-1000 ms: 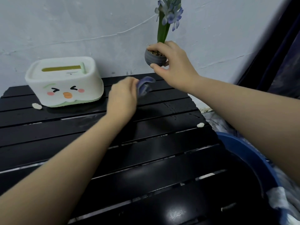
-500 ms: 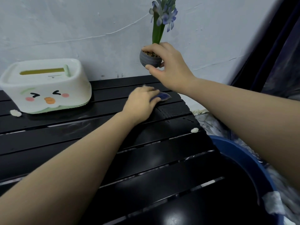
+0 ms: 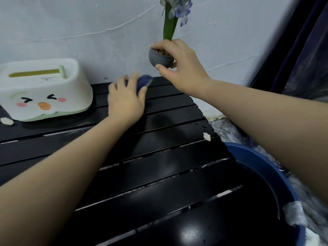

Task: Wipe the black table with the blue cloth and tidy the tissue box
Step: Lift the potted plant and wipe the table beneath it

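My left hand (image 3: 125,100) presses the blue cloth (image 3: 144,82) onto the far slats of the black table (image 3: 159,174), near the wall; most of the cloth is hidden under the hand. Above the table's back right corner my right hand (image 3: 179,63) grips a small grey flower pot (image 3: 159,58) with a blue-flowered plant, held off the surface. The white tissue box (image 3: 44,89) with a cartoon duck face stands at the back left, its top slot showing no tissue.
A blue basin (image 3: 266,167) sits low at the right beside the table edge, with white paper scraps on its rim. Small white crumbs (image 3: 206,136) lie at the right edge and left of the tissue box (image 3: 6,121). A white wall backs the table.
My left hand has slid the cloth back toward the wall, beneath the lifted pot, after sweeping right. The right hand keeps the pot raised. The view shifted slightly.
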`<state>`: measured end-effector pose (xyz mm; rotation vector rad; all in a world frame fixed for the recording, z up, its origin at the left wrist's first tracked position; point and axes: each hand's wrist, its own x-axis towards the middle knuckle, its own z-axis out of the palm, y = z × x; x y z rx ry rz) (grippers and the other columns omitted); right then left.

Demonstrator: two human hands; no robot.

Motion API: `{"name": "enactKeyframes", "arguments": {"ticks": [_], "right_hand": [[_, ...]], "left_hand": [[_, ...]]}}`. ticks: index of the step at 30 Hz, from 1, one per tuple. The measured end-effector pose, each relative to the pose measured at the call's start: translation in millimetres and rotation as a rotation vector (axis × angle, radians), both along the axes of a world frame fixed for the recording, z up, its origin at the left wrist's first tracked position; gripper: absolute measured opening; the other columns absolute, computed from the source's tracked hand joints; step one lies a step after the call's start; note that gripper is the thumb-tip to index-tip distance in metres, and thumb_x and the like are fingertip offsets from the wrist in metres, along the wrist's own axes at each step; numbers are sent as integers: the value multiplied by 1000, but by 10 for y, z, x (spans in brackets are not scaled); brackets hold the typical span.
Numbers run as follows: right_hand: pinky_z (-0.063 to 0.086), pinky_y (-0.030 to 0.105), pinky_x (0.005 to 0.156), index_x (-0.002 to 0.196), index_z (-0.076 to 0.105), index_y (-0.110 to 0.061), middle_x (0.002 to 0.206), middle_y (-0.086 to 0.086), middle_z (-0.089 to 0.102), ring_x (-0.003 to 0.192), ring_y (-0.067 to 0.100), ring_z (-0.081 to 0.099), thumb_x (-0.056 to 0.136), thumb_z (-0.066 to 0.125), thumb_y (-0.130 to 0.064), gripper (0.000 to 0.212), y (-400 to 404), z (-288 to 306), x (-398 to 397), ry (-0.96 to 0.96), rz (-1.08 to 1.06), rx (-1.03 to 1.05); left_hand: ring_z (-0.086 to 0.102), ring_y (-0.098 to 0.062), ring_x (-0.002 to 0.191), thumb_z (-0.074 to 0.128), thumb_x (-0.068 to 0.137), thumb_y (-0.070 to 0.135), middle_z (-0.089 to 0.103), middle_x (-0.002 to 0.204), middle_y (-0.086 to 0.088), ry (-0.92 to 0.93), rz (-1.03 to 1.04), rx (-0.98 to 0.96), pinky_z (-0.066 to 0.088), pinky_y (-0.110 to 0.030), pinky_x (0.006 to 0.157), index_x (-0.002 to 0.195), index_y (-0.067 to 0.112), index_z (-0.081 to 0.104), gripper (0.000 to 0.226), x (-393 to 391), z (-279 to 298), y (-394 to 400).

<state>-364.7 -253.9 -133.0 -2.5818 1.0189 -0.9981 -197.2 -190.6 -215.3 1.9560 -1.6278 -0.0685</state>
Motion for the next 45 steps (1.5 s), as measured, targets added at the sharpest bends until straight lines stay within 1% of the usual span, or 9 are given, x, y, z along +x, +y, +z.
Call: {"name": "enactKeyframes", "arguments": {"ticks": [2, 5, 11, 16, 26, 32, 36, 41, 45], "right_hand": [[47, 23, 89, 128, 61, -18, 122, 6, 58, 110, 21, 55, 89, 62, -19, 39, -11, -12, -3, 1, 3, 5], [48, 23, 89, 128, 61, -18, 120, 6, 58, 109, 21, 54, 89, 62, -18, 39, -23, -57, -3, 1, 8, 4], [53, 36, 90, 128, 61, -20, 119, 5, 58, 110, 24, 55, 88, 61, -19, 40, -10, -116, 31, -35, -12, -10], [51, 29, 90, 129, 60, -19, 123, 7, 58, 110, 23, 55, 90, 61, -21, 39, 10, -31, 42, 9, -16, 1], [49, 30, 88, 127, 60, -18, 117, 9, 57, 107, 25, 54, 91, 61, -18, 36, 234, -36, 218, 134, 37, 51], [48, 37, 92, 128, 59, -17, 119, 12, 57, 107, 28, 53, 93, 63, -18, 35, 340, -196, 392, 174, 52, 82], [46, 47, 99, 131, 59, -18, 125, 12, 56, 117, 33, 51, 93, 65, -18, 39, 414, -403, 475, 184, 14, 149], [39, 37, 106, 138, 56, -21, 138, 10, 49, 125, 31, 44, 96, 65, -15, 43, 518, -647, 477, 183, -10, 193], [36, 38, 111, 144, 52, -23, 148, 9, 44, 132, 31, 39, 96, 66, -18, 51, 557, -675, 489, 181, -29, 191]], "left_hand": [[30, -45, 137, 38, 101, 39, 30, 155, -19, -128, 140, 156, 24, -51, 114, 149, 22, 30, 52, 0, -104, -118], [41, -41, 126, 41, 100, 23, 42, 147, -16, -204, 99, 152, 31, -45, 105, 146, 19, 37, 46, -172, -147, -265], [58, -40, 98, 39, 87, 8, 66, 124, -8, -135, -424, -47, 42, -35, 82, 126, 18, 65, 48, -428, -84, -227], [55, -33, 112, 45, 95, -1, 64, 131, -7, -42, -691, -80, 26, -18, 90, 121, 11, 69, 37, -803, 11, 295], [60, -14, 114, 47, 98, 1, 70, 117, 2, 263, -1031, 38, 39, -36, 103, 114, 12, 70, 30, -859, 122, 1339], [57, -5, 120, 46, 102, 10, 68, 122, 10, 627, -741, 131, 42, -29, 107, 122, 20, 68, 31, -441, 364, 1572], [60, -10, 114, 48, 98, 9, 69, 119, 3, 318, -397, -115, 41, -23, 104, 120, 15, 68, 30, 327, 355, 1374], [42, -28, 137, 44, 94, 35, 47, 149, -11, 28, -172, 107, 32, -40, 115, 144, 12, 47, 55, 777, 3, 1357], [52, -32, 121, 44, 93, 33, 57, 139, -5, -23, -168, 77, 37, -38, 106, 134, 18, 60, 46, 646, -14, 1378]]}}
